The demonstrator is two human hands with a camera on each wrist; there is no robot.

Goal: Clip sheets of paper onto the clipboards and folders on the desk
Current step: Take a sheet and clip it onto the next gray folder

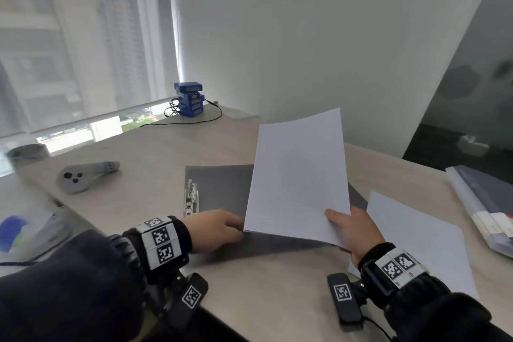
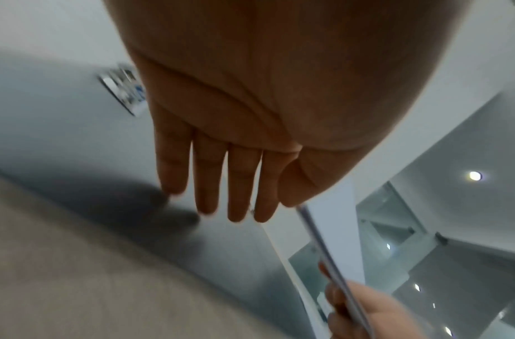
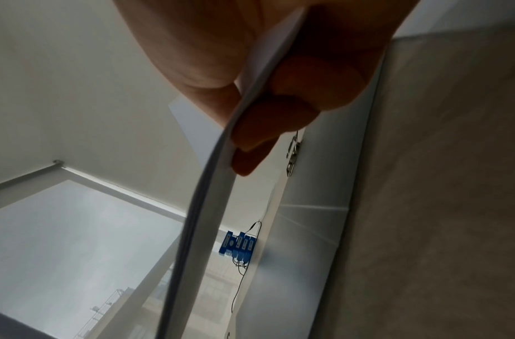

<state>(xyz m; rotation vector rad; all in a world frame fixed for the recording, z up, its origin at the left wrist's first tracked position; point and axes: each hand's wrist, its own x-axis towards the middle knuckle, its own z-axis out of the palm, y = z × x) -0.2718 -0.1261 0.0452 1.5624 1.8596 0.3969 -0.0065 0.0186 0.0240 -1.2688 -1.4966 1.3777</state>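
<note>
A: Paper where?
B: sheet [image 1: 298,178] mid-frame, long axis upward, over grey folder [image 1: 222,189]; right hand [image 1: 354,230] pinches lower-right corner.
A: Clip?
B: metal clip [image 1: 191,197] left of sheet, nearer flat, empty left hand [image 1: 216,226].

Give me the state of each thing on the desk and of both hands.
Paper stack: lifted, tilted, pinched by the right hand.
Left hand: fingers straight, at the stack's near-left corner.
Grey clipboard: flat, no sheet under its metal clip.
Loose sheet: flat on the desk.
Blue boxes: stacked.
</note>
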